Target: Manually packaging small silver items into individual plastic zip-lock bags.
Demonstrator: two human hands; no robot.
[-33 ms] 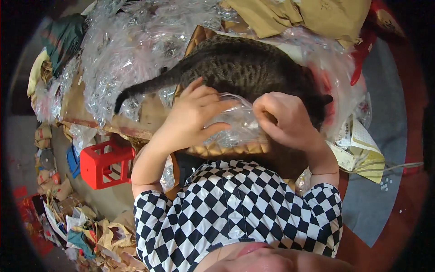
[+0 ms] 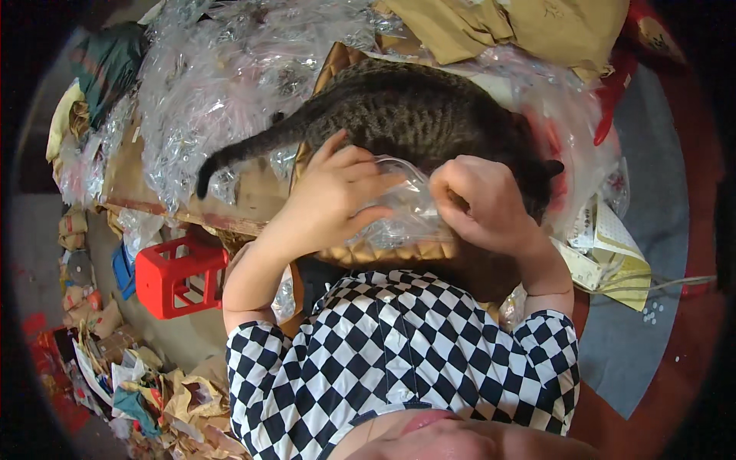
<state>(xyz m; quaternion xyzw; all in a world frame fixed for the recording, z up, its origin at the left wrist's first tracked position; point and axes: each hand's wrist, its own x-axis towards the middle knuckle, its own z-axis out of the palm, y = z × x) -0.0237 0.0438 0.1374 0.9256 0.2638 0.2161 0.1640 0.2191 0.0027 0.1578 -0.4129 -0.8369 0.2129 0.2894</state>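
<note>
A clear plastic bag (image 2: 410,203) lies in front of me between my hands, its upper edge curving from one to the other. My right hand (image 2: 487,201) is closed, thumb and fingers pinched together on the bag's right side. At the bag's left side is my left hand (image 2: 339,192), its fingers stretched out and the thumb apart from them. Its fingertips overlap the plastic, and I cannot tell whether they press on it. Just beyond both hands lies a dark tabby cat (image 2: 410,107) on a gold quilted cover (image 2: 387,253), its tail stretching left.
Many small clear bags (image 2: 222,92) are heaped at the far left on a cardboard-covered surface (image 2: 123,180). Brown packaging (image 2: 567,31) sits at the far right. A red plastic stool (image 2: 180,280) stands at left, above scattered paper scraps (image 2: 192,399). Printed sheets (image 2: 613,245) lie at right.
The cat's tail tip has shifted slightly to the right and nearer to me. Both hands stay nearly where they were, on either side of the bag.
</note>
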